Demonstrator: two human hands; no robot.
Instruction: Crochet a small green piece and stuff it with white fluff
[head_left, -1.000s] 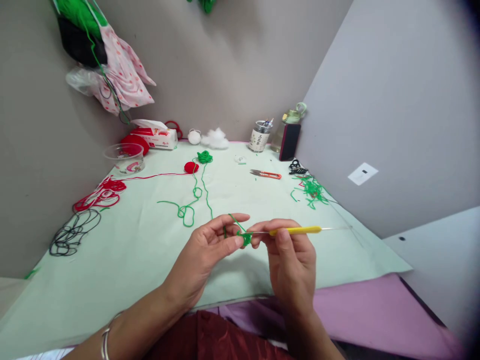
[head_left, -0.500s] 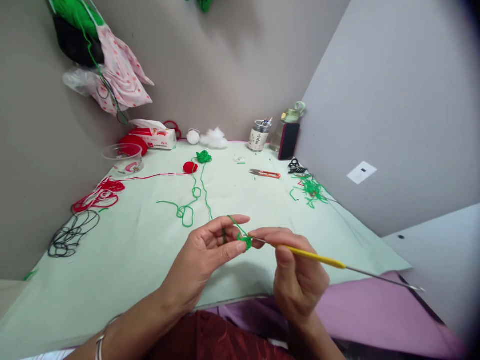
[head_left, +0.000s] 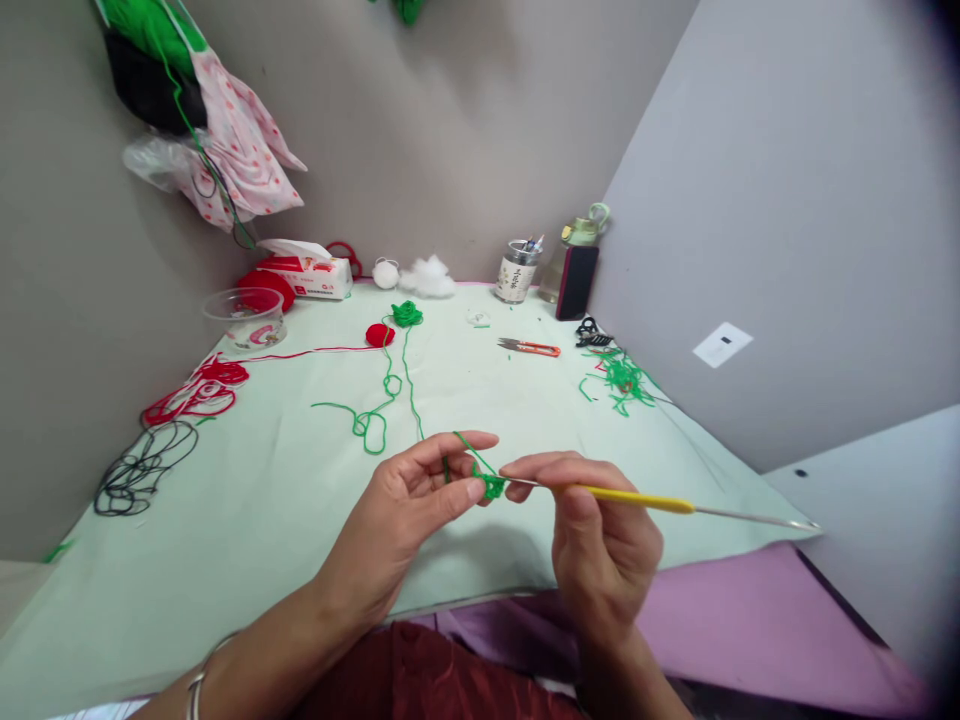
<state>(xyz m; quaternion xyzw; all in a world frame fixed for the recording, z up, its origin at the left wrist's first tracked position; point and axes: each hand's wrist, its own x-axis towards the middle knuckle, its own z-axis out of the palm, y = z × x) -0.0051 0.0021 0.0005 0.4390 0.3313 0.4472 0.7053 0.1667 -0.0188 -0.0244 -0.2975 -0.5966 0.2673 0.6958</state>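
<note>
Between the thumb and fingers of my left hand (head_left: 412, 510) is a small piece of green crochet (head_left: 491, 486). Green yarn (head_left: 474, 448) runs from it up over my raised left index finger. My right hand (head_left: 604, 530) grips a crochet hook (head_left: 637, 499) with a yellow handle and metal ends. Its left tip meets the crochet piece; the exact spot is too small to make out. The other end points right, over the table's corner. From my left hand a green strand leads back to a small green yarn bundle (head_left: 407, 314).
Thread snips (head_left: 529, 347) lie mid-table, with green scraps (head_left: 626, 378) to their right. A phone (head_left: 577, 284) leans on a bottle (head_left: 583, 232) beside a pen tin (head_left: 517, 272). Leftward are a red ball (head_left: 379, 335), a plastic tub (head_left: 246, 318), a tissue pack (head_left: 304, 272) and black cord (head_left: 146, 467).
The crochet hook has swung nearer to level, its free right end rising and shifting left. My right hand has moved slightly right. My left hand has barely moved.
</note>
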